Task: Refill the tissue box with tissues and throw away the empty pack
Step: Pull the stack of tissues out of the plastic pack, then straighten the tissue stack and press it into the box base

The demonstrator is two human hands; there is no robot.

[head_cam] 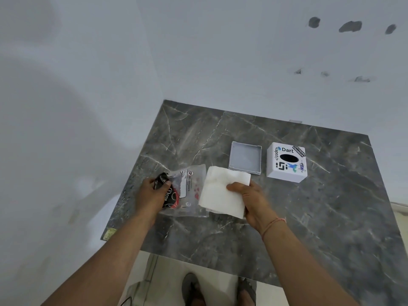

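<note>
A white stack of tissues is out of its wrapper, and my right hand grips its right edge just above the table. My left hand pinches the dark end of the clear plastic tissue pack, which lies flattened to the left of the stack. The white tissue box cover, with stickers and a dark oval slot on top, stands at the right. Its grey square base tray lies open-side up between the cover and the tissues.
Everything rests on a dark grey marble table pushed into a corner of white walls. The table's front edge runs above my feet in sandals on a pale floor.
</note>
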